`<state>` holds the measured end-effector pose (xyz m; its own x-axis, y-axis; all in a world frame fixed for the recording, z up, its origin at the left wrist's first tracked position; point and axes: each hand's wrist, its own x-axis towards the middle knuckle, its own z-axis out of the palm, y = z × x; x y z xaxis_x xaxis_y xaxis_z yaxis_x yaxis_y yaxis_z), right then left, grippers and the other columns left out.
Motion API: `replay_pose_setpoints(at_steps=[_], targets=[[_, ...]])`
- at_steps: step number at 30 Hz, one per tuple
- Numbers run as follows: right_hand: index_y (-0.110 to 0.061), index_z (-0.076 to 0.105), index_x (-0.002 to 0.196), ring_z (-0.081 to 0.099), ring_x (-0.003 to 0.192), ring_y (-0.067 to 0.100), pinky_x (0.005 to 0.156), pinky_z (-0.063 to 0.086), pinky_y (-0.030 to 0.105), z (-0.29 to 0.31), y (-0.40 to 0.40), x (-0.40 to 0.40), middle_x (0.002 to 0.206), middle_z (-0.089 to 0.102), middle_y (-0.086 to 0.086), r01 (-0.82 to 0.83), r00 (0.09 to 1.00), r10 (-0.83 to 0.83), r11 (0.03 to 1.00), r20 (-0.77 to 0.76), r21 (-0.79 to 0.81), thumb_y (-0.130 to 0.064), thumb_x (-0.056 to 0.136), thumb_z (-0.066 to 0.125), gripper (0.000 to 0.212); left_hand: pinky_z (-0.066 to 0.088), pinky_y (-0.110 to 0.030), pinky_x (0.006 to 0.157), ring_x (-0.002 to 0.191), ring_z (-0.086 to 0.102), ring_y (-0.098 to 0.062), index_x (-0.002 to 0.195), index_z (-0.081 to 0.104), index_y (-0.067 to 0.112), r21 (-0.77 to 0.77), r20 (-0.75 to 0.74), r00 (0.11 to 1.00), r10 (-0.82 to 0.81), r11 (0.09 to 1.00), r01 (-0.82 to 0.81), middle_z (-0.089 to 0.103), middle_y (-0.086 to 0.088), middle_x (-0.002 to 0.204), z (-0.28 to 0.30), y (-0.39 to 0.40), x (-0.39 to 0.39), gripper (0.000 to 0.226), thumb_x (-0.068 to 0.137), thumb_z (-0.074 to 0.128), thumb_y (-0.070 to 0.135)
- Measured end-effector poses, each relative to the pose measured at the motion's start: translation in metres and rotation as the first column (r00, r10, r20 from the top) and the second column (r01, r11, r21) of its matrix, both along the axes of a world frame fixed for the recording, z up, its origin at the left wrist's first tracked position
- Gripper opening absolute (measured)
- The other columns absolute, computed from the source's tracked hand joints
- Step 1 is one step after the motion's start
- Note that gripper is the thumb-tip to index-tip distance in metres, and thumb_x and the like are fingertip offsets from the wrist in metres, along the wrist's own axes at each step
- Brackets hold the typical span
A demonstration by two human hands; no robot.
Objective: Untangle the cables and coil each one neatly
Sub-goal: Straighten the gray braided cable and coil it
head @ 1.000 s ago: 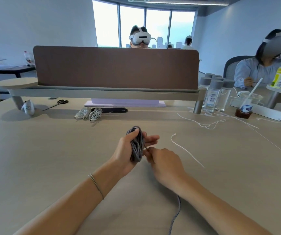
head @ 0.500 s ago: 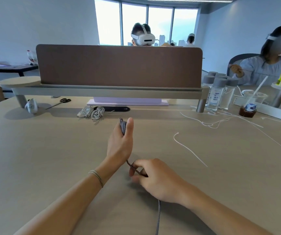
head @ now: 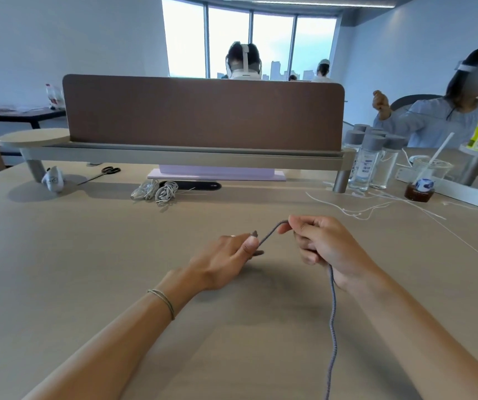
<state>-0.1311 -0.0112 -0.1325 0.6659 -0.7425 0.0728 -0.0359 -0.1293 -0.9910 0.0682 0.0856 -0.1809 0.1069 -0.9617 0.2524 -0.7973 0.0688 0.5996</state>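
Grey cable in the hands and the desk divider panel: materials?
Grey cable: looks braided fabric sheath, matte; a twisted weave texture shows along its length. Divider panel: probably felt or fabric-covered board, matte brown, no reflections, rounded corners. Neither is certain from the look alone.

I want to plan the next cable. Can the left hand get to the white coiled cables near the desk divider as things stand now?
Probably yes, but not freely: the table between the left hand and the white coiled cables is bare, yet that hand's grip is shut on the grey braided cable, which must be released first.

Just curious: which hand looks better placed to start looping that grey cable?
Probably the right hand: the grey cable runs through it with the slack trailing below. The left hand only pinches the end.
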Motion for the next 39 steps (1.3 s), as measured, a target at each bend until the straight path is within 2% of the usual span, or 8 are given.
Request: replay_pose_setpoints(at_steps=[6,9,12,19,25,28,31,39], targets=[[-0.004,0.065,0.077,0.022,0.046,0.012,0.047,0.019,0.024,-0.015,-0.014,0.007,0.050,0.029,-0.007,0.130,0.991,-0.136,0.967,-0.010,-0.219,-0.022,0.107,0.050,0.037,0.036,-0.031,0.056,0.054,0.041,-0.012,0.073,0.041,0.016,0.160,-0.224,0.948,-0.227,0.951,0.265,0.043,0.004,0.063,0.009,0.004,-0.026,0.033,0.085,0.062,0.038],[-0.015,0.063,0.067,0.037,0.044,0.008,0.051,0.031,0.028,-0.027,-0.017,0.010,0.046,0.039,-0.009,0.153,0.958,-0.254,0.843,-0.131,-0.515,-0.030,0.105,0.050,0.043,0.036,-0.027,0.051,0.052,0.038,-0.015,0.087,0.049,0.010,0.034,-0.795,0.572,-0.201,0.928,0.372,0.042,-0.004,0.068,0.011,0.004,-0.025,0.007,0.082,0.052,0.012],[-0.020,0.058,0.067,0.054,0.057,0.016,0.061,0.041,0.036,-0.043,-0.008,0.018,0.052,0.050,-0.006,0.040,0.888,-0.338,0.732,-0.312,-0.680,-0.040,0.106,0.043,0.047,0.033,-0.028,0.052,0.055,0.035,-0.017,0.106,0.056,0.002,-0.029,-0.960,0.265,-0.087,0.976,0.214,0.045,-0.009,0.072,0.010,0.000,-0.023,0.026,0.085,0.045,0.014],[-0.020,0.058,0.082,0.064,0.082,0.032,0.076,0.052,0.041,-0.053,0.014,0.033,0.082,0.067,0.005,-0.204,0.744,-0.376,0.660,-0.553,-0.723,-0.045,0.107,0.033,0.044,0.046,-0.038,0.064,0.066,0.055,-0.024,0.104,0.060,0.003,0.191,-0.912,0.334,0.239,0.967,-0.170,0.056,-0.013,0.086,0.006,-0.007,-0.022,0.029,0.104,0.041,0.025],[-0.018,0.058,0.114,0.064,0.096,0.038,0.068,0.039,0.040,-0.058,0.037,0.042,0.102,0.068,0.011,-0.357,0.677,-0.400,0.556,-0.618,-0.751,-0.037,0.108,0.032,0.032,0.048,-0.046,0.089,0.105,0.067,-0.037,0.093,0.062,0.001,0.119,-0.976,0.169,0.134,0.988,-0.100,0.070,-0.028,0.110,0.013,-0.005,-0.027,0.038,0.104,0.037,0.026],[-0.016,0.052,0.115,0.062,0.091,0.039,0.065,0.033,0.040,-0.054,0.050,0.043,0.100,0.067,0.013,-0.398,0.702,-0.335,0.547,-0.628,-0.737,-0.036,0.110,0.028,0.031,0.054,-0.046,0.084,0.083,0.070,-0.038,0.084,0.053,0.008,0.076,-0.994,0.066,0.091,0.975,-0.207,0.069,-0.023,0.089,0.010,-0.010,-0.023,0.031,0.105,0.039,0.026],[-0.018,0.052,0.108,0.059,0.084,0.039,0.066,0.040,0.042,-0.052,0.062,0.043,0.093,0.065,0.012,-0.405,0.767,-0.171,0.618,-0.619,-0.673,-0.035,0.109,0.033,0.026,0.043,-0.030,0.051,0.049,0.045,-0.019,0.083,0.049,0.011,0.082,-0.983,0.120,0.138,0.918,-0.387,0.048,-0.008,0.069,0.007,-0.015,-0.011,0.027,0.103,0.047,0.029],[-0.022,0.062,0.098,0.050,0.060,0.012,0.065,0.042,0.035,-0.045,0.074,0.038,0.062,0.055,-0.007,-0.403,0.852,0.113,0.766,-0.512,-0.502,-0.033,0.102,0.053,0.015,0.036,-0.036,0.058,0.054,0.036,-0.016,0.072,0.034,0.020,-0.125,-0.695,0.643,0.323,0.826,-0.550,0.038,0.003,0.059,0.005,-0.009,-0.002,0.055,0.088,0.046,0.071]])
